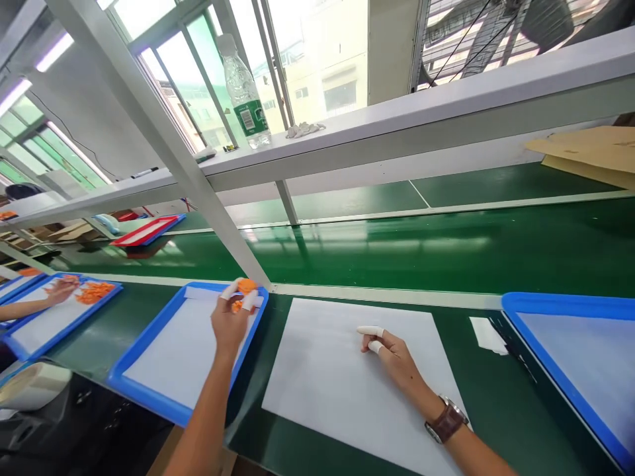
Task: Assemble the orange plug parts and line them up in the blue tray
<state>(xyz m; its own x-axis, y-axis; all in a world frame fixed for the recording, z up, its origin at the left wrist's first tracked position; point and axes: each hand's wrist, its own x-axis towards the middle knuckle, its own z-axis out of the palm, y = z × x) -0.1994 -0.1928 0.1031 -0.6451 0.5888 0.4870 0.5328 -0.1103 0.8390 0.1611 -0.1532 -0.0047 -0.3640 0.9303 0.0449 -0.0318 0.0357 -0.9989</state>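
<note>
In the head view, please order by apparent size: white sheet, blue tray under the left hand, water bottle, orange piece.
1. The white sheet and the blue tray: about alike, not ranked.
2. The water bottle, though it stands farther away.
3. The orange piece in the left hand.

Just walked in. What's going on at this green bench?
A person is at a green conveyor bench. Their left hand pinches small orange pieces over the far corner of a blue tray lined in white. Their right hand, with white covers on two fingertips, rests empty on a white sheet. Further left, a co-worker's hand touches a pile of orange bits in another tray.
</note>
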